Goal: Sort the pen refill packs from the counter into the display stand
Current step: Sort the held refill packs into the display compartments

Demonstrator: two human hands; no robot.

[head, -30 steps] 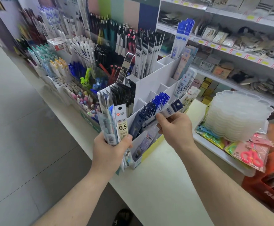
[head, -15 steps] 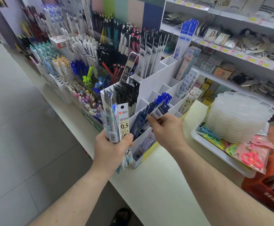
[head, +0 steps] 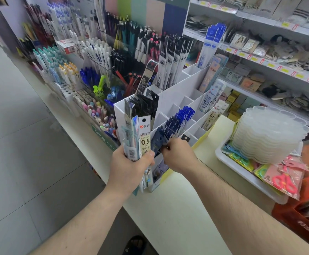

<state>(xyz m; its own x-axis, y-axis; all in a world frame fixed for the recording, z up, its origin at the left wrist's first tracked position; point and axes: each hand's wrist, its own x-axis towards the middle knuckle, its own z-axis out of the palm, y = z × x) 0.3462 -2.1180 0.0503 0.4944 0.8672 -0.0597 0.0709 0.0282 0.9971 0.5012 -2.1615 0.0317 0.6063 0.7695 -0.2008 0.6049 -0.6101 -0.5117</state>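
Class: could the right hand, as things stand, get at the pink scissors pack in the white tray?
Probably yes: the right hand is at the display stand, and bare counter lies between it and the pink scissors pack atop the tray.

Grey tiled floor (head: 21, 144), stocked wall shelves (head: 260, 57).

A single wide-angle view from the person's head looks forward and steeply down, close over the near edge of the table (head: 168, 214). It faces the white display stand (head: 172, 96) at arm's reach, with both forearms entering from the bottom, floor (head: 21, 144) to the left and shelves (head: 260, 57) to the right.
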